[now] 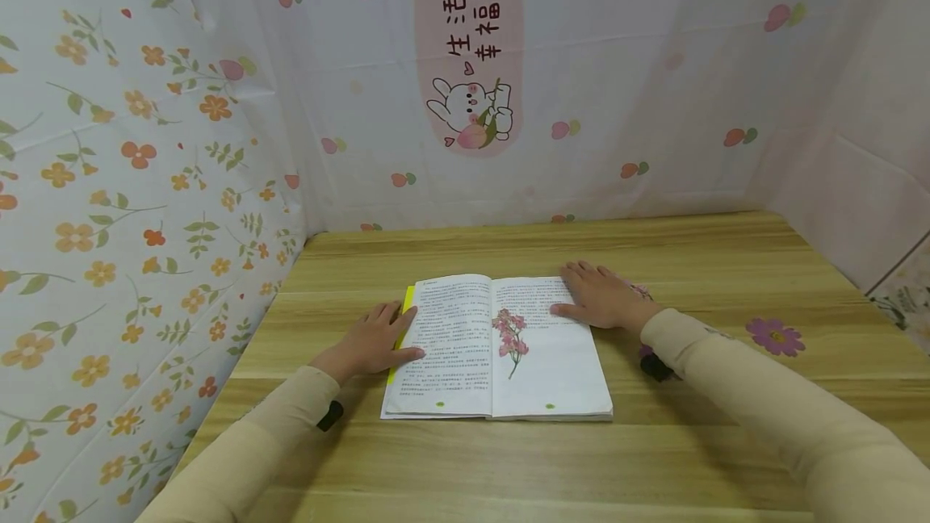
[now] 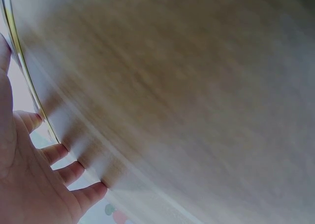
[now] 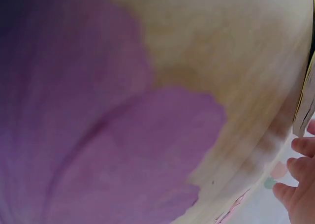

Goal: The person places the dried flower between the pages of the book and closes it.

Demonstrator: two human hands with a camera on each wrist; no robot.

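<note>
An open book (image 1: 443, 382) lies on the wooden table, with printed text on both pages and a yellow edge at its left. A pressed sprig of pink flowers (image 1: 512, 337) lies on the right page near the spine. My left hand (image 1: 374, 341) rests along the left edge, thumb over the page; in the left wrist view its spread fingertips (image 2: 93, 190) touch the table. On the upper right corner of the right page lies my right hand (image 1: 599, 297), fingers extended. Its fingertips (image 3: 283, 192) also show beside the book's edge in the right wrist view.
A purple flower (image 1: 776, 336) lies on the table (image 1: 465, 474) to the right. Pink petals (image 1: 642, 291) peek out behind my right hand, and purple petals (image 3: 147, 150) fill much of the right wrist view. A patterned curtain (image 1: 617, 103) hangs behind the table.
</note>
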